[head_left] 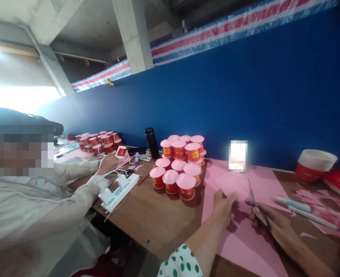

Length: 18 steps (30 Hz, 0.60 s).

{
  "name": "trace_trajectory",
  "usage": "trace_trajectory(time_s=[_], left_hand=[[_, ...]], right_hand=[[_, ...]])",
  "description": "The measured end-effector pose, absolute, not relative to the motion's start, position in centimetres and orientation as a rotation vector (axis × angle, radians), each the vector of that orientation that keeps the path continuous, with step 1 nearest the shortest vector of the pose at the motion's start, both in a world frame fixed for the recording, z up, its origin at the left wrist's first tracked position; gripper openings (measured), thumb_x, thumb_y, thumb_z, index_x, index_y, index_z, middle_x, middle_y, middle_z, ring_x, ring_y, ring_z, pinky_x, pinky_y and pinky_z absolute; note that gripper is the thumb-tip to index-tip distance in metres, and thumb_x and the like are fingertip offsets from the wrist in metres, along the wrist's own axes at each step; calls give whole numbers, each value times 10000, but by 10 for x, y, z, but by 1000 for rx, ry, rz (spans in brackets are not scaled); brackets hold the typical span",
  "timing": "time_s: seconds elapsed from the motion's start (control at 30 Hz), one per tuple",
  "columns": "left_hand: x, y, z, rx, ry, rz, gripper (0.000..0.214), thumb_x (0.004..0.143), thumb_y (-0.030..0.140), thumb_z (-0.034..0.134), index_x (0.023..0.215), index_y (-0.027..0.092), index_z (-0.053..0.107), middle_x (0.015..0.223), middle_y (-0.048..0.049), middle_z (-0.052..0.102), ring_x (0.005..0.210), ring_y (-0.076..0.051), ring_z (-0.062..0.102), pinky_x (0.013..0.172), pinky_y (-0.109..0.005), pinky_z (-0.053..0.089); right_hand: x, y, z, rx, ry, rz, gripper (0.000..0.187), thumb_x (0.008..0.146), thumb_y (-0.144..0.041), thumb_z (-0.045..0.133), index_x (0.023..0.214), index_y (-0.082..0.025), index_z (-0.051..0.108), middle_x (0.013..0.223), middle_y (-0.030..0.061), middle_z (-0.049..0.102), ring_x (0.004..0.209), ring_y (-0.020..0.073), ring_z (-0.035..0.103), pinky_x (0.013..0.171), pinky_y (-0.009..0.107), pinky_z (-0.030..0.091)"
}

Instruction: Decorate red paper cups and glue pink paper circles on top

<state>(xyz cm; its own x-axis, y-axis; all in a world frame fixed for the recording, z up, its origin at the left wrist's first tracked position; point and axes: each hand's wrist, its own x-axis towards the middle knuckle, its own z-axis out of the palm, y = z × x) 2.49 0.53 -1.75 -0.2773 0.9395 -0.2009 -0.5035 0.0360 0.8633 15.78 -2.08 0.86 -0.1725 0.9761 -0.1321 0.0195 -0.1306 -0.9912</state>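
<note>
My left hand (225,204) pinches the lower edge of a pink paper circle (233,184), holding it over a large pink sheet (245,246) on the table. Around the handles of a pair of scissors (253,194) my right hand (266,219) is closed. The blades point up and away, close to the circle's right edge; whether they touch the paper I cannot tell. To the left of the sheet stand red paper cups (193,154), upside down in stacked tiers with pink paper discs on top.
A white power strip (120,194) with cables lies at the left. Behind it are a black flask (151,142) and a co-worker's hand (108,163) by a red cup. Stacked cups (314,165), pens (293,204) and pink scraps (328,207) are at the right; a blue partition (245,84) rises behind.
</note>
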Motion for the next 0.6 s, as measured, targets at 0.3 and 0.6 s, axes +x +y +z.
trace_trajectory(time_s=[0.3,0.6], left_hand=[[26,7,-8,473,1083,1495,325,580,306,721,802,121,572,579,8,535,457,-81,460,464,-218,358],[30,3,2,364,1198,1423,365,573,271,731,850,148,528,608,2,568,468,-95,487,490,-243,391]], right_hand=[[158,-15,0,-1227,-1279,1440,626,632,-582,684,1090,-165,592,591,2,580,447,115,508,360,200,369],[169,-3,-11,-1261,-1328,1556,658,580,-608,709,1057,-165,609,608,48,612,475,176,566,406,271,439]])
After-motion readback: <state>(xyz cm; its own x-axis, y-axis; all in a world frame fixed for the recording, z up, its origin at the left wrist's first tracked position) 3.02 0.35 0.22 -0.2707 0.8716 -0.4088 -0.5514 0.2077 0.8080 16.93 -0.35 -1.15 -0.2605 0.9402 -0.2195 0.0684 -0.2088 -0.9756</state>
